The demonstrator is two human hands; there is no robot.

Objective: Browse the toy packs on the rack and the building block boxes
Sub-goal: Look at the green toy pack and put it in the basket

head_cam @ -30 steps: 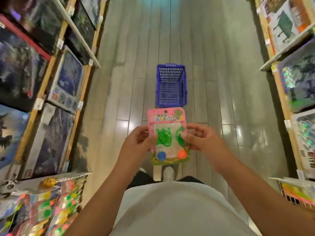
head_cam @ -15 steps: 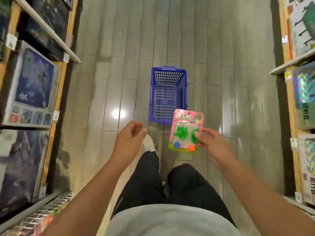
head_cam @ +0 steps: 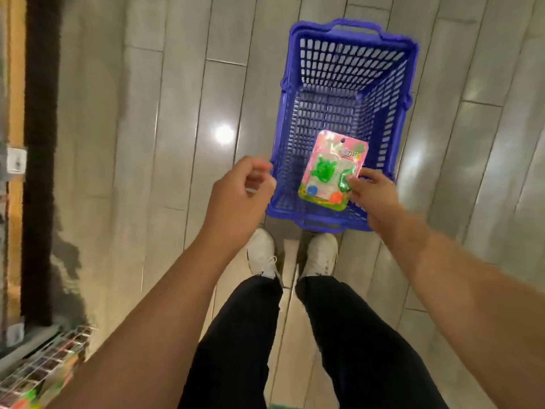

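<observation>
The toy pack hung over the open blue basket, its long axis running away from the person, hang-hole end farthest and tipped slightly right. The right hand pinched its near right edge. The left hand hung loosely curled beside the basket, holding nothing. Half a second earlier the pack was short of the basket; one second earlier both hands held it.

A blue plastic basket with perforated walls stands on the grey plank floor. Two white shoes stand just beside the basket's near rim. A ceiling-light glare spot lies left of the basket.
</observation>
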